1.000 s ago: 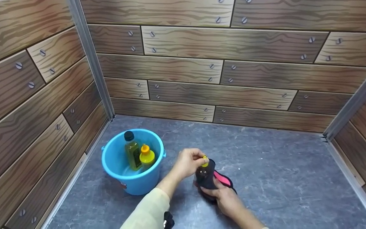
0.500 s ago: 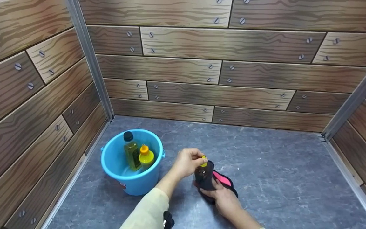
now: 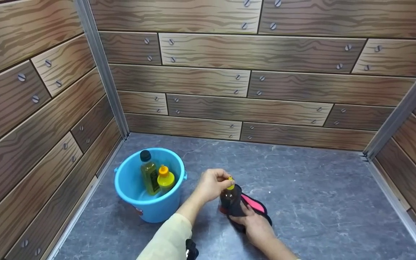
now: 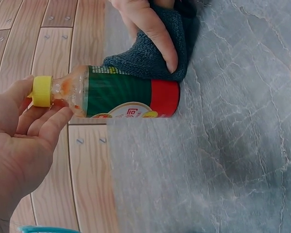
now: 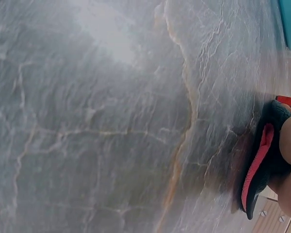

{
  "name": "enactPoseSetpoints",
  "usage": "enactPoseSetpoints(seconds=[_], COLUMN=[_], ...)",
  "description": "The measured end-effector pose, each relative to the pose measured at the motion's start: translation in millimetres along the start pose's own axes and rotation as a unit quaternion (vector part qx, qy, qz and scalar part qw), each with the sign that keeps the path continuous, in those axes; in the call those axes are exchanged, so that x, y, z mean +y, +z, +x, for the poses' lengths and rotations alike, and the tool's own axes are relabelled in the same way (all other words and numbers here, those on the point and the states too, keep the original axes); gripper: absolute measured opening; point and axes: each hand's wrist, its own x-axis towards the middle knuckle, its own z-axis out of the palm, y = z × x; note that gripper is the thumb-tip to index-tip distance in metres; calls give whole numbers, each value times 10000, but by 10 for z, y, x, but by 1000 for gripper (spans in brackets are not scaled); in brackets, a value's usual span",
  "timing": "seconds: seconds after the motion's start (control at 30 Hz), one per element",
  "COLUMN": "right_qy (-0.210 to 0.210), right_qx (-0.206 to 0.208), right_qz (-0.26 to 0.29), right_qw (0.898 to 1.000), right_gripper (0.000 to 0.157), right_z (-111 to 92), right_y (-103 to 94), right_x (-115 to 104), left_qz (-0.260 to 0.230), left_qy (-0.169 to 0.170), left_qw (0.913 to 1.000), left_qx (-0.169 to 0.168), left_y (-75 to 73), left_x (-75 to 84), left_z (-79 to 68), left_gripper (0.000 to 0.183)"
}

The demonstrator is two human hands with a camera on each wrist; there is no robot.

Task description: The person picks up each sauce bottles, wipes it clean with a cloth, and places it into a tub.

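A sauce bottle (image 4: 119,92) with a green label and a red band at its base stands upright on the grey marbled surface. My left hand (image 3: 209,185) pinches its yellow cap (image 4: 42,91) from above between thumb and fingers. A dark towelling cloth (image 4: 143,58) with a pink side lies against the bottle's right side, gripped by my right hand (image 3: 259,226). One extended finger presses that cloth onto the label close to the base. In the right wrist view, the cloth's folded pink face (image 5: 257,167) hangs below the hand, at the surface.
To the left stands a light blue bucket (image 3: 149,206). Inside it are a green oil bottle (image 3: 150,177) with a black cap and a yellow squeeze bottle (image 3: 166,180) with an orange top. Wood-patterned walls (image 3: 208,79) enclose the marbled surface (image 3: 323,195).
The cloth and my right hand have slid slightly down the bottle, so more of its red base shows. My left hand keeps its pinch on the cap.
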Motion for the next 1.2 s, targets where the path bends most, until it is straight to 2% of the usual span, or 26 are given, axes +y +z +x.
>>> enactPoseSetpoints(seconds=[0.33,0.77,0.9,1.2], right_qy=[344,829,869,614], right_qx=[-111,-363,-277,224], right_qz=[-89,149,189,188], right_qw=[9993,9958,9957,9977], right_gripper=[67,60,60,61], right_z=[-50,-119,-154,-239], right_y=[-38,-101,-113,-104], right_x=[65,169,194,244], left_qz=[95,86,52,-133], left_qy=[16,-161,-212,-278], left_qw=[9999,9984,9978,9972], left_qx=[-41,-532,-634,-678], left_y=[-9,-64,-83,-76], left_x=[-6,26,25,37], left_z=[4,1,5,-36], left_gripper=[6,6,10,19])
